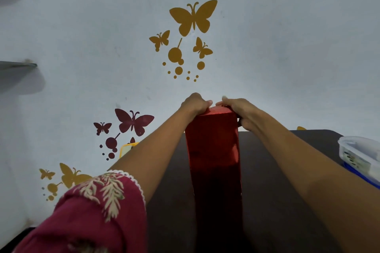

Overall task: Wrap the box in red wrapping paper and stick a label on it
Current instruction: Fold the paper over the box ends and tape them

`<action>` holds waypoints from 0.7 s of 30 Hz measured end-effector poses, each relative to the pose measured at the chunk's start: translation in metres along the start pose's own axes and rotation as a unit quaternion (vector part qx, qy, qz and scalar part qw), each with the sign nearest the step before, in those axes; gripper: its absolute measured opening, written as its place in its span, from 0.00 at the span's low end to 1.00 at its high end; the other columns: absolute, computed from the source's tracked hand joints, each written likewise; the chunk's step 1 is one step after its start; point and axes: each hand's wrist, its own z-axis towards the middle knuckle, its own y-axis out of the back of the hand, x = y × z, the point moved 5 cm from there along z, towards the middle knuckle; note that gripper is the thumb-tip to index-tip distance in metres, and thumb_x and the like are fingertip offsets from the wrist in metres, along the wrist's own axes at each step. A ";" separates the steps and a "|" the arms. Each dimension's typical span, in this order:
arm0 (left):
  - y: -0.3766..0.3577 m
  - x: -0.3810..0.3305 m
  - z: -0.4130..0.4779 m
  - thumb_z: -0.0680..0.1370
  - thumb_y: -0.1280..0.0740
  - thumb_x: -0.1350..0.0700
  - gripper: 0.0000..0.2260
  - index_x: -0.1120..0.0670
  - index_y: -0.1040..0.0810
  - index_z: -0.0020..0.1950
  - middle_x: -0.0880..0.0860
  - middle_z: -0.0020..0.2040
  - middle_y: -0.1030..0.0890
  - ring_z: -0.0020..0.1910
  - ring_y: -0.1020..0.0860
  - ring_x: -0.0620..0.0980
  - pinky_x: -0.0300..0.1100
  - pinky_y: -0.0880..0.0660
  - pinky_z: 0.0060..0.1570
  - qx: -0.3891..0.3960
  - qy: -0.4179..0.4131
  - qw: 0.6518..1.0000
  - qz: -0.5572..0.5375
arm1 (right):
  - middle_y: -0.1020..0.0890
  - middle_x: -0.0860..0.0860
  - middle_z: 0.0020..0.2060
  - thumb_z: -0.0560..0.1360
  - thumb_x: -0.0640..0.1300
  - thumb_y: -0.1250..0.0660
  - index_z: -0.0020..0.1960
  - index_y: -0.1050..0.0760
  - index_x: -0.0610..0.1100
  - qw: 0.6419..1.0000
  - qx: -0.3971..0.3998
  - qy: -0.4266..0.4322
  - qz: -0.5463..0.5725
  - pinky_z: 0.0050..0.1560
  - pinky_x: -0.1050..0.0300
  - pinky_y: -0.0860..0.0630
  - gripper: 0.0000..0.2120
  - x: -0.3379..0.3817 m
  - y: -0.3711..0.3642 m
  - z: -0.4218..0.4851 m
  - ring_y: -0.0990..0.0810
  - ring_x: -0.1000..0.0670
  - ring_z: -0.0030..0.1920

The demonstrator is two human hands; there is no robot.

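Note:
A long box covered in shiny red wrapping paper lies on the dark table, running away from me toward the wall. At its far end both my hands work the paper. My left hand grips the far left corner, fingers curled over the folded paper. My right hand grips the far right corner, thumb down the side. The far end face of the box is hidden. No label is in view.
A clear plastic container with a blue base stands at the table's right edge. A yellow object peeks out behind my left forearm. The wall behind carries butterfly stickers. Grey shelves jut out at far left.

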 end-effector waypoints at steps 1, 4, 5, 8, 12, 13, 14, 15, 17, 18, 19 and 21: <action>-0.001 0.001 0.000 0.80 0.39 0.50 0.17 0.64 0.26 0.58 0.62 0.59 0.23 0.59 0.24 0.58 0.47 0.29 0.50 0.007 0.005 1.000 -0.007 | 0.22 0.51 0.42 0.79 0.57 0.43 0.57 0.23 0.43 1.000 0.027 -0.006 0.001 0.50 0.51 0.27 0.20 -0.001 -0.001 -0.001 0.25 0.53 0.42; 0.000 -0.001 -0.003 0.82 0.44 0.50 0.19 0.64 0.29 0.62 0.60 0.59 0.23 0.59 0.25 0.57 0.46 0.30 0.54 -0.003 0.003 0.998 -0.059 | 0.20 0.49 0.42 0.77 0.54 0.36 0.60 0.25 0.43 0.997 0.059 -0.004 0.053 0.40 0.58 0.23 0.19 -0.001 -0.006 -0.006 0.21 0.52 0.41; 0.001 -0.005 -0.005 0.82 0.46 0.50 0.20 0.64 0.30 0.64 0.60 0.59 0.22 0.59 0.24 0.56 0.46 0.31 0.55 -0.015 0.004 0.993 -0.114 | 0.19 0.48 0.42 0.76 0.46 0.34 0.60 0.24 0.41 0.996 0.038 0.001 0.079 0.33 0.63 0.23 0.14 -0.002 -0.005 -0.005 0.20 0.53 0.38; 0.014 -0.009 -0.011 0.82 0.47 0.48 0.20 0.60 0.31 0.67 0.57 0.59 0.20 0.59 0.24 0.53 0.47 0.32 0.58 -0.061 0.000 0.945 -0.322 | 0.18 0.46 0.46 0.75 0.32 0.36 0.53 0.20 0.40 0.990 -0.051 0.008 0.129 0.37 0.63 0.22 0.10 -0.007 0.004 0.003 0.20 0.52 0.40; 0.045 0.041 -0.031 0.79 0.39 0.47 0.16 0.56 0.25 0.61 0.53 0.56 0.20 0.57 0.23 0.52 0.49 0.28 0.59 -0.142 -0.034 0.953 -0.266 | 0.17 0.44 0.48 0.70 0.30 0.33 0.48 0.18 0.40 0.985 -0.111 -0.006 0.134 0.53 0.53 0.21 0.10 -0.013 0.011 0.011 0.18 0.47 0.47; 0.052 0.064 -0.040 0.78 0.37 0.47 0.15 0.56 0.23 0.56 0.53 0.53 0.19 0.53 0.22 0.53 0.49 0.26 0.55 -0.161 -0.038 0.969 -0.182 | 0.17 0.44 0.49 0.69 0.30 0.31 0.49 0.18 0.40 0.983 -0.128 -0.004 0.132 0.55 0.51 0.21 0.11 -0.013 0.013 0.013 0.18 0.47 0.49; 0.056 0.090 -0.049 0.77 0.36 0.47 0.14 0.58 0.22 0.50 0.55 0.48 0.19 0.49 0.21 0.55 0.47 0.26 0.49 -0.171 -0.032 0.981 -0.081 | 0.17 0.44 0.48 0.67 0.31 0.30 0.49 0.18 0.41 0.982 -0.143 -0.003 0.127 0.55 0.50 0.21 0.12 -0.013 0.015 0.015 0.18 0.46 0.50; 0.059 0.117 -0.059 0.76 0.35 0.48 0.15 0.60 0.22 0.47 0.56 0.43 0.21 0.44 0.22 0.56 0.45 0.29 0.42 -0.171 -0.010 0.985 0.030 | 0.17 0.44 0.47 0.66 0.32 0.29 0.49 0.19 0.41 0.980 -0.155 -0.003 0.123 0.54 0.48 0.21 0.13 -0.014 0.015 0.017 0.18 0.46 0.49; 0.063 0.172 -0.077 0.77 0.36 0.45 0.18 0.61 0.25 0.48 0.54 0.37 0.25 0.38 0.25 0.52 0.42 0.32 0.37 -0.137 0.095 0.966 0.200 | 0.17 0.43 0.46 0.64 0.33 0.28 0.49 0.19 0.39 0.979 -0.164 -0.011 0.125 0.52 0.47 0.20 0.13 -0.016 0.014 0.020 0.18 0.45 0.47; 0.063 0.197 -0.086 0.77 0.37 0.42 0.21 0.60 0.25 0.53 0.53 0.39 0.25 0.40 0.26 0.51 0.42 0.31 0.39 -0.102 0.152 0.955 0.232 | 0.17 0.42 0.46 0.64 0.33 0.28 0.49 0.19 0.38 0.978 -0.163 -0.016 0.129 0.51 0.48 0.20 0.13 -0.017 0.011 0.020 0.17 0.44 0.46; 0.061 0.216 -0.091 0.77 0.38 0.39 0.25 0.61 0.27 0.58 0.55 0.44 0.23 0.44 0.24 0.53 0.43 0.28 0.43 -0.066 0.201 0.952 0.222 | 0.17 0.43 0.46 0.64 0.33 0.27 0.49 0.20 0.37 0.978 -0.165 -0.019 0.128 0.50 0.48 0.20 0.13 -0.016 0.009 0.019 0.18 0.45 0.46; 0.057 0.237 -0.096 0.75 0.38 0.38 0.30 0.63 0.29 0.63 0.60 0.56 0.22 0.51 0.21 0.58 0.47 0.25 0.48 -0.035 0.247 0.960 0.126 | 0.17 0.43 0.45 0.65 0.34 0.27 0.49 0.20 0.37 0.978 -0.171 -0.020 0.121 0.49 0.51 0.19 0.13 -0.016 0.005 0.018 0.18 0.45 0.46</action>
